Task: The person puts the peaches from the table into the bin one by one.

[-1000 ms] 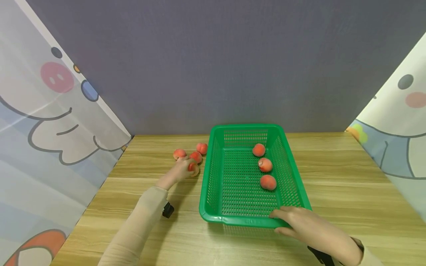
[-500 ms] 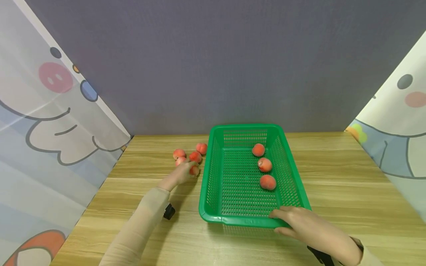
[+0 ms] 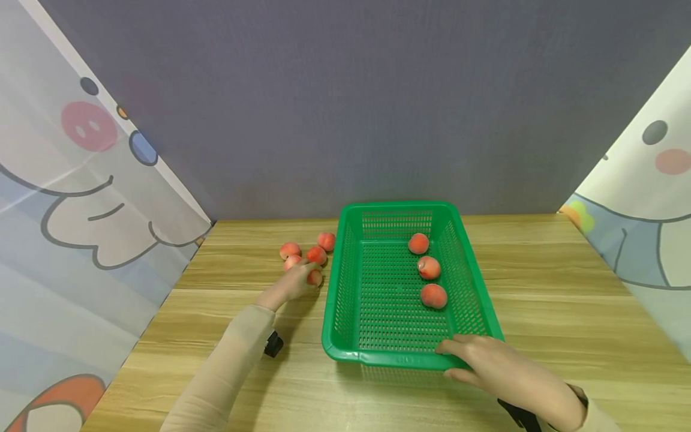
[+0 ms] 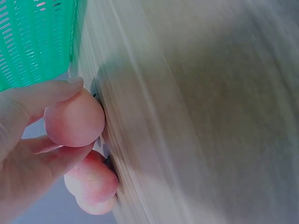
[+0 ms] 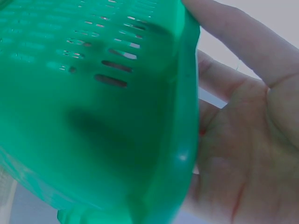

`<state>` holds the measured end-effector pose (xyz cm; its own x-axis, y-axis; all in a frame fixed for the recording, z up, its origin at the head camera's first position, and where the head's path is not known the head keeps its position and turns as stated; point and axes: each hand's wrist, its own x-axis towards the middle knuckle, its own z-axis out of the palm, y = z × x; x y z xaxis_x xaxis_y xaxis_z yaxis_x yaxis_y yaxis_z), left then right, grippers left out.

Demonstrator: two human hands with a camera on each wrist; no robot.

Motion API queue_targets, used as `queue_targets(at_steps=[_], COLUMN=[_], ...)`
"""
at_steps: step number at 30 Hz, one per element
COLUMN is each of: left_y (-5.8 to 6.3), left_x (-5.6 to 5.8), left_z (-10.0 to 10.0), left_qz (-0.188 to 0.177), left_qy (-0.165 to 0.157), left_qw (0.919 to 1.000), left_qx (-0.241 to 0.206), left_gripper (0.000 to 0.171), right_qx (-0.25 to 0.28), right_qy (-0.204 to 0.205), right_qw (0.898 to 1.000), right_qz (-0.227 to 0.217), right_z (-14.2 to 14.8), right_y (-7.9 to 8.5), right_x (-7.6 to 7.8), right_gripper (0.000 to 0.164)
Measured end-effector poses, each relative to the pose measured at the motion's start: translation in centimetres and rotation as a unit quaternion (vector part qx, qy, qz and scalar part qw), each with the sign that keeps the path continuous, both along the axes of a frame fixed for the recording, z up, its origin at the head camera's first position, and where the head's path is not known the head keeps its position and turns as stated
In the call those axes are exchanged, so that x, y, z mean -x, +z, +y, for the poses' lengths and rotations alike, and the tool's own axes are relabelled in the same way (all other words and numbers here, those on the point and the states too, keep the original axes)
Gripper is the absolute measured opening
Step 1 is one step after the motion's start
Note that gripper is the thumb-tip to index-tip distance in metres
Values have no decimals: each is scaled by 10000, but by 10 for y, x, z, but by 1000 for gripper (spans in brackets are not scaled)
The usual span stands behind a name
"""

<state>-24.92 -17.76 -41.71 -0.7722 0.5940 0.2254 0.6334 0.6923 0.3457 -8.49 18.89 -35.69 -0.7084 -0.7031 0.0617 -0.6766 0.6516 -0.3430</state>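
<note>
1. Left hand [image 3: 293, 282] has shifted slightly toward the tabletop's [image 3: 567, 288] near edge; its grip seems settled.
2. Fingers and thumb pinch 1 peach [image 4: 76, 121], left of the green basket [image 3: 399, 360].
3. Right hand [image 3: 499, 369] grips the basket's near rim.

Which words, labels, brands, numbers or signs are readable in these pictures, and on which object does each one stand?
No text is readable in any view.
Green rectangular plastic basket: faint marks on its near rim, too small to read.
Round pink-red fuzzy peaches: no label shows.
Pale cartoon-printed sheets: drawings only, no lettering visible.
</note>
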Motion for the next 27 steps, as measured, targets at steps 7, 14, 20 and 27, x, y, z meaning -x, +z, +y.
queue_targets(at_steps=[7,14,20,27], left_y=[3,13,24,39], left_x=[1,1,1,0], left_z=[-3,-4,-5,-4], left_qz=[210,-68,-199,-25], left_qy=[-111,128,74,-161], left_qw=[9997,9998,9997,9990], left_qx=[111,109,102,422], left_gripper=[19,25,30,41], right_qx=[2,-35,-31,-35], right_qy=[4,-17,-31,-43], right_qw=[10000,10000,10000,10000], right_qz=[2,-71,-54,-2], right_z=[0,0,0,-1], right_y=[0,1,1,1], right_x=[0,0,0,0], right_gripper=[25,25,25,25])
